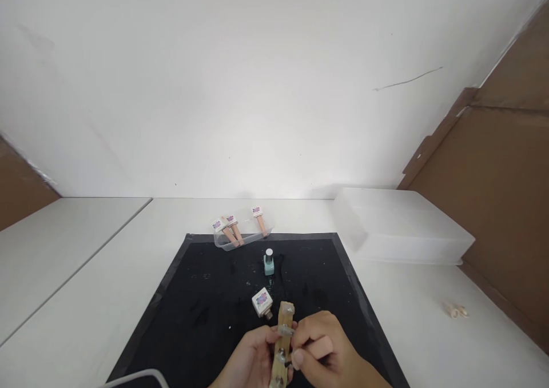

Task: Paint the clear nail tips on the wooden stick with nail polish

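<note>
My left hand (253,356) is closed around a narrow yellowish wooden strip (277,371) with several shiny, clear pieces on it. Pinched in my right hand (319,348) is a pinkish cap, its dark tip close to the strip's right side. Just beyond the strip, a white square bottle (262,302) with a colourful label lies without a cap, its neck toward my hands. A small teal bottle (269,264) with a pale top stands farther back on the black mat (206,296).
A clear tray (251,238) at the mat's back edge holds white bottles with pinkish caps. On the right are a white box (403,228) and small beige rings (455,310). A pale curved bar (141,374) shows at the lower left.
</note>
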`<state>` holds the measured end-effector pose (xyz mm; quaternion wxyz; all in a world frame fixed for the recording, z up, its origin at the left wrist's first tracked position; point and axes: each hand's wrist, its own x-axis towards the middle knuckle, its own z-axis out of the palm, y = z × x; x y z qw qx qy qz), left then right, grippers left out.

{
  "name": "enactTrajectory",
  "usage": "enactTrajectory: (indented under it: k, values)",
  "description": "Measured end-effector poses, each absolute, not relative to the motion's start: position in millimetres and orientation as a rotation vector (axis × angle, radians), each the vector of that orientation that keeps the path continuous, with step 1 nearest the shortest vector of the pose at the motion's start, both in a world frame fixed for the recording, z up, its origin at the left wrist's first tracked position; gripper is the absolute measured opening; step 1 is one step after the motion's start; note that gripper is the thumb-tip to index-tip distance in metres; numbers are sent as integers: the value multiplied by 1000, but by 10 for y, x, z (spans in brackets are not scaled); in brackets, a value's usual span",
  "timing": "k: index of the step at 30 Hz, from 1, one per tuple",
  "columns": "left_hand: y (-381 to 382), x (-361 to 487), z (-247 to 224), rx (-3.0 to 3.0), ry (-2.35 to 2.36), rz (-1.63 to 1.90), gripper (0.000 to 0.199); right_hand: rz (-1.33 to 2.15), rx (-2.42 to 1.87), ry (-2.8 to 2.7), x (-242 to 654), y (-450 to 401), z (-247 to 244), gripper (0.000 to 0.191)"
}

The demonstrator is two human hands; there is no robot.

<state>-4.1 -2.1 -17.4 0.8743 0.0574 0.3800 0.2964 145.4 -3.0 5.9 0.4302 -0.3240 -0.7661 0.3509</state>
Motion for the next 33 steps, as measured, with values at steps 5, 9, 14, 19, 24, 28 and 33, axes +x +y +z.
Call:
enactTrajectory:
  k: [5, 9, 14, 19, 24, 28, 33]
  values:
    - [-1, -56, -203, 92, 770, 601, 11, 769, -888, -1932, 1471, -32, 39, 22]
    - [-10, -56, -203, 104, 797, 604, 12, 754, -898, -1921, 1488, -44, 48, 22]
    - [-30, -30, -183, 109, 771, 609, 17, 889, -828, -1924, 1477, -43, 50, 20]
    - [-33, -21, -185, 104, 803, 659, 11, 828, -872, -1924, 1476, -23, 68, 23]
    - [-5, -51, -199, 113, 790, 599, 11, 841, -824, -1876, 1476, -4, 121, 23]
    - [-2, -54, -210, 106, 764, 592, 16, 936, -836, -1877, 1479, -22, 86, 18]
    - [-5, -54, -195, 111, 806, 586, 9, 849, -871, -1900, 1480, -32, 64, 21]
